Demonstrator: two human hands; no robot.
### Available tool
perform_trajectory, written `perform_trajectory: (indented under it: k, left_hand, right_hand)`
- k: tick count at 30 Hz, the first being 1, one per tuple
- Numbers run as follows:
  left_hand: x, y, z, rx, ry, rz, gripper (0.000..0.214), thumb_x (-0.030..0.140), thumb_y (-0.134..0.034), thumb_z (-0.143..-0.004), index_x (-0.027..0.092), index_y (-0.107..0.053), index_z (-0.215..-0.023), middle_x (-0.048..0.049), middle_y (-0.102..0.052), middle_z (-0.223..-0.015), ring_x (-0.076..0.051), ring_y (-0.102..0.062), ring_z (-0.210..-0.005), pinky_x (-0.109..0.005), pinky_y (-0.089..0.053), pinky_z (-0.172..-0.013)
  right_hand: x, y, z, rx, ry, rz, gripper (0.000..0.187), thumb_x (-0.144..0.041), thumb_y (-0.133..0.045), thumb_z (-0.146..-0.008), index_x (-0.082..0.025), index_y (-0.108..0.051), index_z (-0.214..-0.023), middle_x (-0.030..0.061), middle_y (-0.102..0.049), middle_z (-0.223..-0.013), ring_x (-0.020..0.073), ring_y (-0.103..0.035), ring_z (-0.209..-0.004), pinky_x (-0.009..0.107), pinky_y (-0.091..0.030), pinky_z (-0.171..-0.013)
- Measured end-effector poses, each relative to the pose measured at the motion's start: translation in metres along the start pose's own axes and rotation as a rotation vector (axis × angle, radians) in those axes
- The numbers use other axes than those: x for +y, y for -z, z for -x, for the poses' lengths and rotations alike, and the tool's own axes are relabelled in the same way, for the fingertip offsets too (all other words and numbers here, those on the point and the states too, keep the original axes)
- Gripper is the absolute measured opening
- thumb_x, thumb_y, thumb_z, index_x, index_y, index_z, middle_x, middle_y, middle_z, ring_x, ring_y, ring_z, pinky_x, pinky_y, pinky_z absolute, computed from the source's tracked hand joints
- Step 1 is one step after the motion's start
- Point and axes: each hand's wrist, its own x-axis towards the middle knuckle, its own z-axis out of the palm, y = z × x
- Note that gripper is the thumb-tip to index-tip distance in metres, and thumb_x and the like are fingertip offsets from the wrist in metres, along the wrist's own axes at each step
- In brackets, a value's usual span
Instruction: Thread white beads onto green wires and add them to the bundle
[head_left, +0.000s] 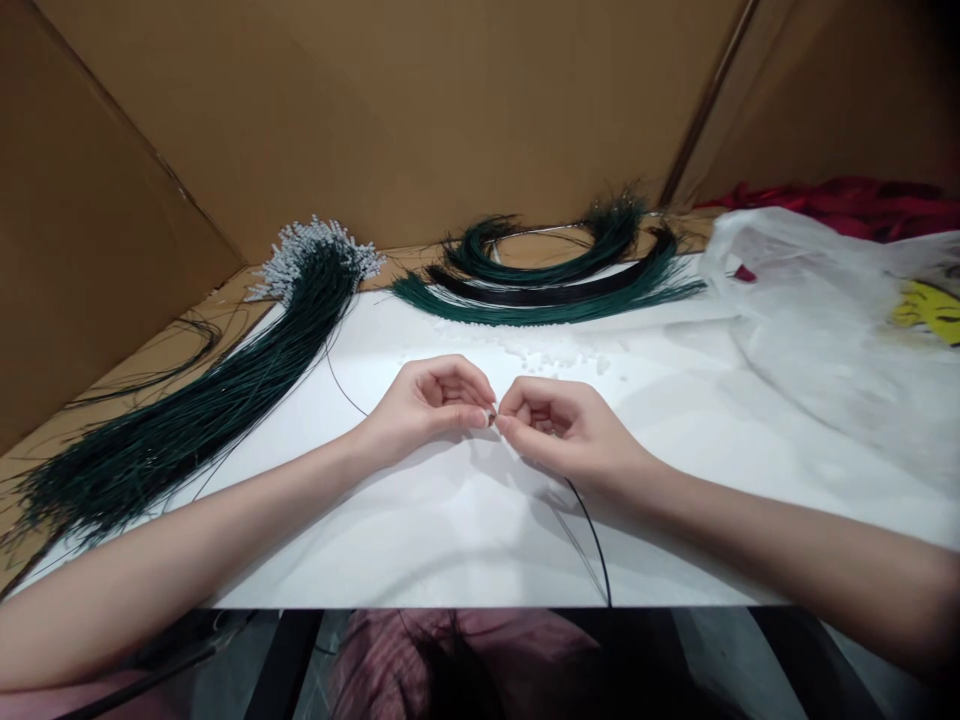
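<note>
1. Head view, grip: The thumb and forefinger of my left hand [431, 408] pinch a small white piece [491, 413]. The thumb and forefinger of my right hand [564, 422] close on its opposite side.
2. Head view, workpiece: The piece sits between my fingertips, above the white tabletop [337, 555]. It is tiny and pale with a darker spot; finer detail is too small to tell. A thin dark cord [598, 530] emerges below my right hand and curves to the table's near edge; I cannot tell whether it joins the piece.
3. Head view, count: Hands, two. Gripped piece, one. Large dark-green strand bundle [217, 400] with white tips, one, at left. Curved strand bundles [544, 312], apparently three, at rear: two green, one black. Plastic bag [825, 360], one, at right. Loose white bits [555, 360], many, uncountable.
</note>
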Motion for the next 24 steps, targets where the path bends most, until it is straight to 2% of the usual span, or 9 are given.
perform_trajectory:
  k: [9, 24]
  left_hand:
    - [0.0010, -0.0006, 0.0005, 0.000, -0.006, -0.001, 0.018, 0.012, -0.082, -0.071, 0.014, -0.070, -0.084, -0.0011, -0.071, -0.078, -0.009, -0.066, -0.069, -0.017, -0.051, -0.064]
    - [0.0005, -0.0006, 0.0007, -0.004, -0.002, -0.009, 0.020, 0.012, -0.082, -0.070, 0.015, -0.070, -0.086, -0.0014, -0.071, -0.080, -0.009, -0.067, -0.071, -0.018, -0.053, -0.067]
  right_hand:
    - [-0.0003, 0.0000, 0.0001, -0.011, -0.004, -0.015, 0.009, -0.019, -0.062, -0.080, -0.015, -0.057, -0.073, -0.0053, -0.043, -0.059, 0.0075, -0.037, -0.054, 0.023, -0.027, -0.051]
    - [0.0005, 0.0001, 0.0000, -0.008, -0.010, -0.007, 0.008, -0.018, -0.062, -0.079, -0.015, -0.058, -0.074, -0.0047, -0.044, -0.059, 0.0079, -0.039, -0.054, 0.024, -0.029, -0.051]
